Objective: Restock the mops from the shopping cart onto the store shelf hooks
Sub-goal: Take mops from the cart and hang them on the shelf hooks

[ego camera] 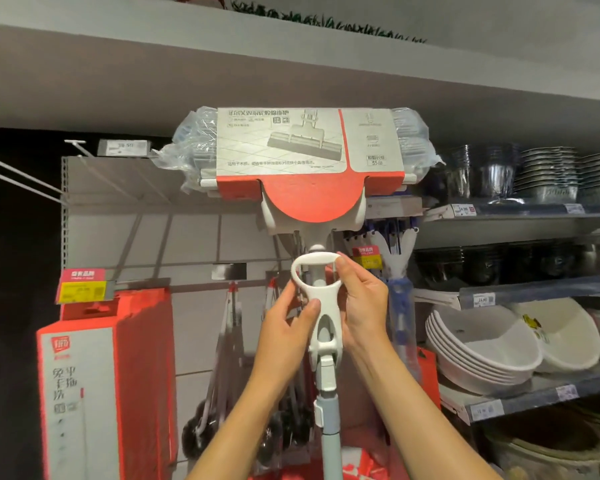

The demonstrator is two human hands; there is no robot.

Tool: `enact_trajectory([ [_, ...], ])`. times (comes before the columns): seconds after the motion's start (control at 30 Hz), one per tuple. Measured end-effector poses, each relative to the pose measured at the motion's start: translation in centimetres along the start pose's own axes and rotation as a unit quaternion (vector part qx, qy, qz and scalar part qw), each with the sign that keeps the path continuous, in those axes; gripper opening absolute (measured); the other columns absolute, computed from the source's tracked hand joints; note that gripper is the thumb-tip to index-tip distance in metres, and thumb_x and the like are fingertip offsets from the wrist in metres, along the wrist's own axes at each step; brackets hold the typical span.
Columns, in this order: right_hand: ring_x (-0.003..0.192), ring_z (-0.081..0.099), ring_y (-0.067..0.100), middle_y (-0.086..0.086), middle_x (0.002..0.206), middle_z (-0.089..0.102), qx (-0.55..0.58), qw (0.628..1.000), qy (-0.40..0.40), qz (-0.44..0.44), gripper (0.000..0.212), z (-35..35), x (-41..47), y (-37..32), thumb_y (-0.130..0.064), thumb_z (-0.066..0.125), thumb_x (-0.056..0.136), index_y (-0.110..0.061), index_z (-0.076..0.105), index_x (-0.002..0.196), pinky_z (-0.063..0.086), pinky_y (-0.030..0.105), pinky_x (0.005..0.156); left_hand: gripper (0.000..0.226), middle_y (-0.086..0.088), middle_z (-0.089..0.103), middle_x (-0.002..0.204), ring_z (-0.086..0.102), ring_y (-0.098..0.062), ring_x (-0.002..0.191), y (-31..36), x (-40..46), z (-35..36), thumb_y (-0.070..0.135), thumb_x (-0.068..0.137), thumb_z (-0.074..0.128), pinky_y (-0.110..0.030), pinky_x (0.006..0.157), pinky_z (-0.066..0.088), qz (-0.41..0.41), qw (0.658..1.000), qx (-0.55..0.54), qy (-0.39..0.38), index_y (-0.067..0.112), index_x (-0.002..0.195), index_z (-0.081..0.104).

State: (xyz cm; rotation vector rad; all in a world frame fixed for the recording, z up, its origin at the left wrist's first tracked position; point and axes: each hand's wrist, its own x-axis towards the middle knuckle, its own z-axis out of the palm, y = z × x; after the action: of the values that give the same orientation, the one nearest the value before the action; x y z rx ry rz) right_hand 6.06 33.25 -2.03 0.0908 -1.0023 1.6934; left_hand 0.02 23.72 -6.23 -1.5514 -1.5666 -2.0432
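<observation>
The sponge mop [309, 161] stands head-up directly above both hands, its wrapped head reaching almost to the underside of the top shelf [291, 74], well above the white pegboard panel [187, 233] and its hooks. The step in hand looks like getting this 1 mop seated on a hook: judging from the grip, the best course is to keep both hands low on the white pull handle [317, 289], steady the pale blue pole [329, 427] that runs down between the forearms, and ease the mop back squarely so the heavy head does not tip sideways toward the bowls [482, 344] to the right of the right hand. Whether a hook already carries it cannot be told. The head is wide, bagged in clear plastic at both ends and sleeved in white-and-red printed card with a mop picture; below it sits a white yoke, then the looped handle. The left hand [288, 327] grips the handle's neck, thumb across its front; the right hand [361, 303] pinches the loop's right side, fingertips at its rim.
</observation>
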Motion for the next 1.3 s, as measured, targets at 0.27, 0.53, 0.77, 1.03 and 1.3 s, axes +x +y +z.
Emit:
enact_trajectory([
  [0.27, 0.071, 0.068, 0.016, 0.005, 0.077, 0.075, 0.026, 0.998, -0.054, 0.008, 0.023, -1.3, 6.9, 0.5, -0.005, 0.067, 0.091, -0.015, 0.080, 0.076, 0.052, 0.052, 0.090, 0.048, 0.010, 0.060, 0.138, 0.060, 0.003, 0.119, -2.6, 4.5, 3.7, 0.015, 0.104, 0.052, -0.009, 0.089, 0.046, 0.029, 0.999, 0.040, 0.019, 0.023, 0.151, 0.043],
  [0.53, 0.082, 0.065, 0.023, 0.009, 0.093, 0.074, -0.056, 0.974, -0.220, -0.020, 0.020, -3.4, 13.7, -0.9, -0.011, 0.058, 0.099, -0.018, 0.075, 0.108, 0.055, 0.039, 0.077, 0.046, 0.043, 0.061, 0.116, 0.057, 0.014, 0.114, -3.2, 10.8, 7.0, 0.006, 0.103, 0.051, -0.006, 0.089, 0.042, 0.092, 0.992, 0.056, 0.064, 0.038, 0.137, 0.043],
  [0.77, 0.110, 0.069, 0.020, 0.004, 0.115, 0.074, -0.129, 0.951, -0.272, -0.073, 0.037, -6.5, 16.3, -0.1, 0.003, 0.059, 0.094, -0.012, 0.065, 0.127, 0.056, 0.036, 0.096, 0.057, 0.009, 0.051, 0.149, 0.050, -0.003, 0.134, -5.0, 13.8, 9.1, 0.014, 0.102, 0.055, -0.022, 0.106, 0.046, 0.094, 0.990, 0.062, 0.089, 0.027, 0.154, 0.035],
  [1.03, 0.103, 0.071, 0.031, 0.009, 0.107, 0.076, -0.127, 0.951, -0.265, -0.099, 0.029, -5.8, 19.9, 0.2, 0.001, 0.056, 0.097, -0.014, 0.069, 0.119, 0.059, 0.042, 0.089, 0.064, -0.021, 0.060, 0.131, 0.066, -0.025, 0.087, -5.9, 17.3, 9.7, 0.022, 0.102, 0.056, -0.041, 0.074, 0.057, 0.091, 0.989, 0.066, 0.092, 0.058, 0.145, 0.026],
  [1.3, 0.099, 0.071, 0.028, 0.016, 0.108, 0.074, -0.127, 0.952, -0.255, -0.114, 0.027, -2.3, 23.9, 1.6, 0.000, 0.051, 0.100, -0.006, 0.066, 0.122, 0.059, 0.038, 0.086, 0.070, -0.017, 0.060, 0.137, 0.061, -0.033, 0.121, -7.0, 23.0, 7.7, 0.020, 0.100, 0.060, -0.054, 0.097, 0.051, 0.123, 0.987, 0.046, 0.094, 0.060, 0.148, 0.027],
])
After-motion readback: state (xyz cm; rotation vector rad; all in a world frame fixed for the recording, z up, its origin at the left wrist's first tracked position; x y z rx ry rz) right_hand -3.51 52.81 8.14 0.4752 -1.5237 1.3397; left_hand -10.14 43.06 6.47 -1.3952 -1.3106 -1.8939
